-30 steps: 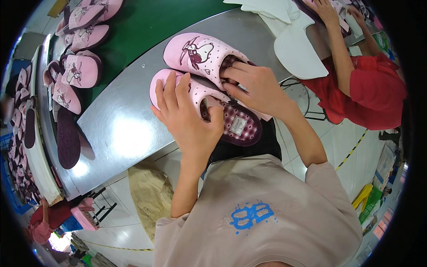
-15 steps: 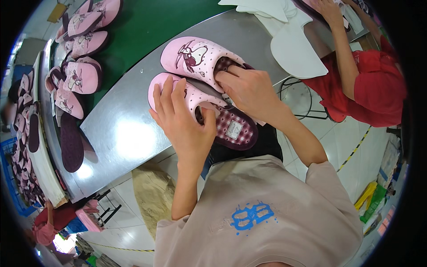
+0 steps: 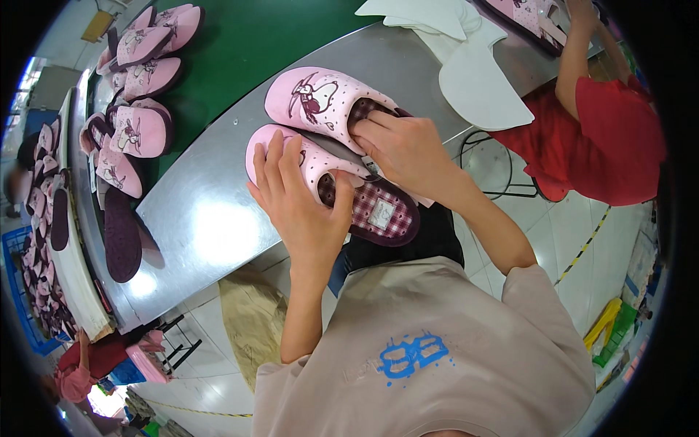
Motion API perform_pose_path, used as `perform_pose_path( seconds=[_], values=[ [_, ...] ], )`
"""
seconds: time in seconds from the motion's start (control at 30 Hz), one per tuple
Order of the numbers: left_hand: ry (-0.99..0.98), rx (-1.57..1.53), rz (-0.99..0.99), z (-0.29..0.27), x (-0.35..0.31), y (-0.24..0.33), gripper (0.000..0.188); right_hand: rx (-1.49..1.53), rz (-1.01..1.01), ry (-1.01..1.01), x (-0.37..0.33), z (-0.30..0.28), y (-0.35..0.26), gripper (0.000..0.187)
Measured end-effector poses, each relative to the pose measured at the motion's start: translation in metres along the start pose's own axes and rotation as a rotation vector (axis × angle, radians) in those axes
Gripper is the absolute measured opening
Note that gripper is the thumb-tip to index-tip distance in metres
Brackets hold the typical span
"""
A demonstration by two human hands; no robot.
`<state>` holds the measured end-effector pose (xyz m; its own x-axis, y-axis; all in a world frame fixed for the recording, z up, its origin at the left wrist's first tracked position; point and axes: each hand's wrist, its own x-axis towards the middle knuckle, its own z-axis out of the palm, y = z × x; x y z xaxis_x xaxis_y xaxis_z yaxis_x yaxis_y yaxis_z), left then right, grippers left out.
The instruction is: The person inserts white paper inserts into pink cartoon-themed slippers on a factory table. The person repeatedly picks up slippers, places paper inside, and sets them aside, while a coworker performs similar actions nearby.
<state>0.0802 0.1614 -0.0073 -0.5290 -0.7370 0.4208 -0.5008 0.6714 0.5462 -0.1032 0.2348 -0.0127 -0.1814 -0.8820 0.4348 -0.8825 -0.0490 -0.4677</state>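
Note:
Two pink slippers with dark plum soles lie side by side at the metal table's near edge. My left hand (image 3: 301,207) grips the nearer slipper (image 3: 397,217), fingers spread over its toe and thumb at the foot opening. That slipper's plaid insole, with a pale label, shows behind the thumb. On the farther slipper (image 3: 317,95), which has a cartoon figure printed on its toe, my right hand (image 3: 404,146) holds the opening's rim. Its fingertips reach inside and are partly hidden. A small pale tag shows between the two slippers, below the right hand.
Several pink slippers (image 3: 135,127) stand at the left along a green surface (image 3: 240,44), and a dark sole (image 3: 121,244) leans beside them. White shaped sheets (image 3: 477,80) overhang the metal table (image 3: 182,211) at the back right. A person in red (image 3: 611,146) sits at the right.
Both slippers and my hands keep nearly the same place in view, with the far slipper slightly lower. At the right, the co-worker's arm has shifted and a pink slipper shows more there.

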Motion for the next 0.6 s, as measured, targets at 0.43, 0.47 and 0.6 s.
perform_pose_path(
  seconds=[0.43,0.47,0.6],
  values=[
    [0.015,-0.007,0.007,0.001,-0.002,0.000,0.063,-0.057,0.055,-0.103,0.011,0.000,0.003,0.011],
    [0.013,-0.025,0.002,0.002,-0.002,-0.002,0.065,-0.025,0.072,-0.079,0.010,0.002,0.003,0.012],
    [-0.007,-0.023,-0.005,0.000,-0.003,-0.001,0.065,0.038,0.143,-0.058,0.009,0.005,0.004,0.012]
  ],
)
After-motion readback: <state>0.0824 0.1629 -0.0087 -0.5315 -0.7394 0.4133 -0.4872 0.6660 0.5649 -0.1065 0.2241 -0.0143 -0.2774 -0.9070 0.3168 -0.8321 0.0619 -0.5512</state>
